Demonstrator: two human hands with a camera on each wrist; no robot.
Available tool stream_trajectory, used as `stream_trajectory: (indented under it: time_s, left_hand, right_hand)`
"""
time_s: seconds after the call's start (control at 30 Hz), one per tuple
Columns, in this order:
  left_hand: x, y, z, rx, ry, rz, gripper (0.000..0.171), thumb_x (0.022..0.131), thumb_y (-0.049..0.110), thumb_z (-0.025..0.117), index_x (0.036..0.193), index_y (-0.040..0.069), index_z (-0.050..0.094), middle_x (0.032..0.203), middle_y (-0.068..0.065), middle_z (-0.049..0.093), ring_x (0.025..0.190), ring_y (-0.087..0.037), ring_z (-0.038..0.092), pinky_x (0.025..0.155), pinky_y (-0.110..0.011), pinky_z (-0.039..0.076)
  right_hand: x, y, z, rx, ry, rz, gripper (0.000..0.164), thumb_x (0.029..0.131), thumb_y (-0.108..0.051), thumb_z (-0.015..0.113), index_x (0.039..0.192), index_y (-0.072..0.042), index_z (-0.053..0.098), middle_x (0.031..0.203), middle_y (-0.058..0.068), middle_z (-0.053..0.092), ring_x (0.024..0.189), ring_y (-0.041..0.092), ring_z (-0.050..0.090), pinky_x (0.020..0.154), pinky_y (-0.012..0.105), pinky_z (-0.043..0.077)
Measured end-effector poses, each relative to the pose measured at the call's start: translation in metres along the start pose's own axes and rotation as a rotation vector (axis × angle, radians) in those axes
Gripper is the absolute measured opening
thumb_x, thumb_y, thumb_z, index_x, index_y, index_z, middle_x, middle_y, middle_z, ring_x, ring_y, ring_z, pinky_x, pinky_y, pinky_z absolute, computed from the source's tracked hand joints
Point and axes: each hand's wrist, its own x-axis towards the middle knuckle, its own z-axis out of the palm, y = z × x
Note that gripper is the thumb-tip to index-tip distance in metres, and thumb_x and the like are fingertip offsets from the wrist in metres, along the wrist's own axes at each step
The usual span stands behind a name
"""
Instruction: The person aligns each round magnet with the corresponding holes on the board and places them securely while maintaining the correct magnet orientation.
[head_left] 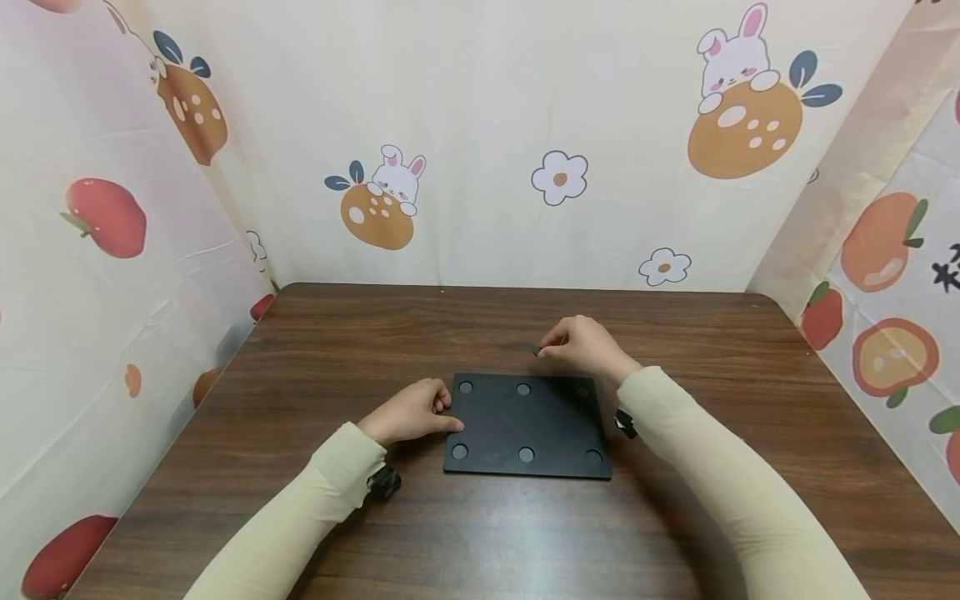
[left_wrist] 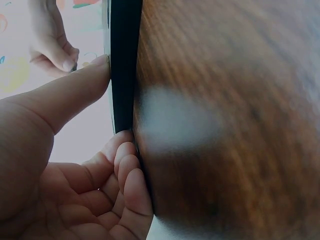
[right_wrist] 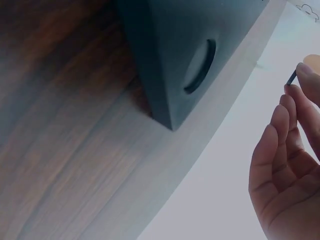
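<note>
A flat black rectangular board (head_left: 525,421) lies on the table, with round recesses along its near and far edges. At its left edge, my left hand (head_left: 408,412) grips it, thumb on the upper face and curled fingers against the side. Beyond the far right part of the board, my right hand (head_left: 588,346) is raised and pinches a small, thin dark piece (head_left: 537,351) between thumb and forefinger. In the right wrist view this piece (right_wrist: 292,77) appears edge-on as a short, thin bar. One round recess (right_wrist: 200,67) shows near the board's corner there.
The brown wood-grain table (head_left: 360,333) extends around the board on all sides. A cream curtain (head_left: 480,100) printed with rabbits, fruit and flowers hangs behind it, and printed cloth hangs along the left and right sides. Dark wrist cameras (head_left: 385,482) sit at both cuffs.
</note>
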Motion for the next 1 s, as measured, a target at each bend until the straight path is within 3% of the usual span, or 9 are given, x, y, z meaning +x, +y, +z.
stream_trajectory:
  time_s: [1.0]
  left_hand:
    - [0.0,0.0,0.0,0.029,0.003,-0.014,0.037,0.075,0.034,0.076,0.09,0.008,0.054,0.083,-0.005,0.052,0.072,-0.015,0.046,0.065,-0.029,0.039]
  right_hand:
    - [-0.065,0.016,-0.005,0.045,0.059,-0.094,0.012,0.077,-0.028,0.075,0.086,-0.02,0.073,0.077,-0.009,0.06,0.068,0.012,0.053,0.06,0.025,0.044]
